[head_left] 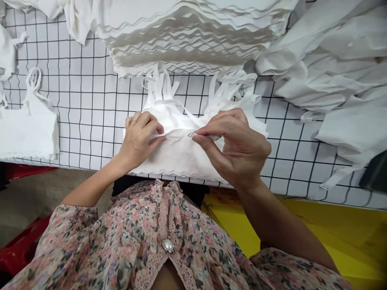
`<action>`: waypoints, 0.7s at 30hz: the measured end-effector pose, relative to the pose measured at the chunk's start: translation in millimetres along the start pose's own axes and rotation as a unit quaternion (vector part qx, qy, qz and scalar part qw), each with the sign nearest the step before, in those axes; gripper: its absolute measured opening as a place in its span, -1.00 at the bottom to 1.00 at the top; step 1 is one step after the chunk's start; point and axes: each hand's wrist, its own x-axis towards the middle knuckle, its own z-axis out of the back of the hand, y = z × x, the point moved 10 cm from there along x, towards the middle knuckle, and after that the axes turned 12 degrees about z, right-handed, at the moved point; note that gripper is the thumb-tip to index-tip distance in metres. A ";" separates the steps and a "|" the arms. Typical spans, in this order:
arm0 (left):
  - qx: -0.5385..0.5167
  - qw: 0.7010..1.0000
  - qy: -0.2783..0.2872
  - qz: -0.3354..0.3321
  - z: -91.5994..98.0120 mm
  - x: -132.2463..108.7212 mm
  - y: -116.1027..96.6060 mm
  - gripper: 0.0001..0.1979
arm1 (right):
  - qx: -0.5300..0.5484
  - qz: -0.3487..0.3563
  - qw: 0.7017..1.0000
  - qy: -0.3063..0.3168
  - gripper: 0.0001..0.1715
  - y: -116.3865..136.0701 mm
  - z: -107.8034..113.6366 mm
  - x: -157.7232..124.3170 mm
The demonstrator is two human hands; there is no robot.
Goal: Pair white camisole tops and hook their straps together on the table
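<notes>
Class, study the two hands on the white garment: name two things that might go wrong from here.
1. The right hand pinches a small metal piece close to the left hand; if pointed, it might prick those fingers.
2. The white garment reaches the near edge of the table and may slide off.

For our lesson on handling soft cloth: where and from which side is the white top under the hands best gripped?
Grip the white top, likely at its raised middle fold, where the left hand and right hand pinch it, from above on the near side: the fold stands proud of flat cloth; the far straps lie loose.
</notes>
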 end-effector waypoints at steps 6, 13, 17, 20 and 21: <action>-0.004 0.993 -0.011 -0.118 1.9 -21.1 -24.3 -0.89 | -0.007 0.034 0.999 0.033 -0.89 13.0 -16.6 -21.9; -0.019 0.997 0.037 -0.064 -2.6 -19.6 -21.3 -0.87 | -0.107 0.081 0.990 0.048 -0.85 11.4 -37.9 -43.9; -0.027 0.995 0.095 -0.024 -9.9 -13.6 -22.7 -0.95 | -0.104 0.082 0.990 0.047 -0.90 20.2 -29.7 -38.4; -0.120 0.985 0.124 0.027 -8.2 -8.3 -19.0 -0.94 | -0.065 0.093 0.992 0.054 -0.89 31.7 -23.8 -30.6; -0.165 0.975 0.136 0.059 -8.1 -6.2 -14.6 -0.94 | -0.047 0.091 0.993 0.056 -0.88 33.4 -22.8 -27.9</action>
